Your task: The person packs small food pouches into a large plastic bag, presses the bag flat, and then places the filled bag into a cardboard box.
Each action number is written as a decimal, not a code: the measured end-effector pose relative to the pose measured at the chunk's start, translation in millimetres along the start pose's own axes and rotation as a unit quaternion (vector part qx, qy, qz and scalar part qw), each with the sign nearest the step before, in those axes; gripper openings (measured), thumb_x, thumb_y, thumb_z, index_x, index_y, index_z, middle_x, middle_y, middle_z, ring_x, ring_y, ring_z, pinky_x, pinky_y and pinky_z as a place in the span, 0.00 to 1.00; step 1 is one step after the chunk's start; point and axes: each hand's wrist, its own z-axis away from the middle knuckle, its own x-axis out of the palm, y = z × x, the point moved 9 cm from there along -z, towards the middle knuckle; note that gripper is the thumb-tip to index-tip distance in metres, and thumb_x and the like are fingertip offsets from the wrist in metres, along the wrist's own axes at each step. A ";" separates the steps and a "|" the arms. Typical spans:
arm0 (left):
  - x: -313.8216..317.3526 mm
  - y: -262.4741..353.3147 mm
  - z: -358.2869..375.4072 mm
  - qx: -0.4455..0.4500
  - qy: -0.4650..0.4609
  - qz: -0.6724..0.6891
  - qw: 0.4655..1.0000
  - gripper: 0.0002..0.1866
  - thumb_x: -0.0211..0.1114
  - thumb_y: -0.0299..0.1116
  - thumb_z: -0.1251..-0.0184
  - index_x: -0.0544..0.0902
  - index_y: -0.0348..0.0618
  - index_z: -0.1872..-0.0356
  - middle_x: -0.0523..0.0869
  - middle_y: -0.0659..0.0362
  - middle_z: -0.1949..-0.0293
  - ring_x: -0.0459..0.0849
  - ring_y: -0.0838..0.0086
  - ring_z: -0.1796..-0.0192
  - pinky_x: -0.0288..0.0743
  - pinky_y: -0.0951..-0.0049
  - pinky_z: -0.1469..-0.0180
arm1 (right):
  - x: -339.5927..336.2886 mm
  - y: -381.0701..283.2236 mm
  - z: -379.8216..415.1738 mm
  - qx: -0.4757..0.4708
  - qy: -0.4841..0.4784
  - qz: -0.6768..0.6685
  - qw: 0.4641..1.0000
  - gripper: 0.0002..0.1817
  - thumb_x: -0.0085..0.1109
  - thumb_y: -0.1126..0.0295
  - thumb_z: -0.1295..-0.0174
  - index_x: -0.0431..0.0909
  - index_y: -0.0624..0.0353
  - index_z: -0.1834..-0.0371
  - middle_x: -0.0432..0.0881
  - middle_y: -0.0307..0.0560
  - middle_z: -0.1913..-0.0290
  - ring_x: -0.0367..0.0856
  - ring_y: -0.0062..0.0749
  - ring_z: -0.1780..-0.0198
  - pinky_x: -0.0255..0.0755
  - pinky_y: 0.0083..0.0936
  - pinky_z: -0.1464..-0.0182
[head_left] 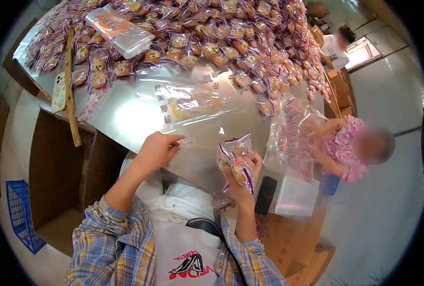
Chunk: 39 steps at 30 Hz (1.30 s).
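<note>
My right hand (244, 178) is wrapped round a few small wrapped cakes (237, 159) in clear and purple film, held over the table's near edge. To the left, my left hand (160, 150) hovers low over the metal table (126, 112), its index finger stretched out and the others curled, with nothing visible in it. Just beyond it a clear printed plastic bag (190, 102) lies flat on the metal. A large heap of wrapped cakes (212, 33) covers the far part of the table.
A stack of plastic bags (119, 31) lies on the heap. A wooden strip (70, 90) and a phone (59, 93) are at left, above an open carton (54, 171). A dark phone (266, 194) lies at right. A person in pink (348, 148) handles a clear bag (293, 133); another person stands behind.
</note>
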 end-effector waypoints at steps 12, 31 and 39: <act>27.5 23.0 14.9 0.160 0.109 -0.269 0.944 0.09 0.71 0.33 0.43 0.87 0.50 0.60 0.85 0.62 0.68 0.86 0.66 0.58 0.82 0.58 0.65 | 0.0 10.2 10.3 0.020 0.015 0.005 1.000 0.20 0.76 0.68 0.39 0.80 0.59 0.46 0.76 0.53 0.42 0.68 0.58 0.31 0.65 0.48 0.31; -11.2 52.9 8.9 0.128 0.073 -0.071 0.987 0.21 0.66 0.19 0.44 0.88 0.40 0.47 0.90 0.54 0.47 0.86 0.54 0.54 0.83 0.58 0.47 | 31.6 -55.0 -23.2 -0.093 -0.214 -0.103 0.967 0.25 0.78 0.64 0.45 0.87 0.48 0.42 0.71 0.58 0.30 0.76 0.58 0.34 0.77 0.42 0.38; -48.0 63.2 4.7 0.035 0.056 -0.001 0.998 0.15 0.69 0.19 0.43 0.92 0.42 0.54 0.93 0.49 0.58 0.87 0.55 0.61 0.84 0.59 0.52 | 42.1 -96.5 -38.2 -0.278 -0.251 -0.005 0.927 0.24 0.73 0.66 0.47 0.84 0.43 0.44 0.73 0.52 0.30 0.77 0.53 0.37 0.80 0.41 0.43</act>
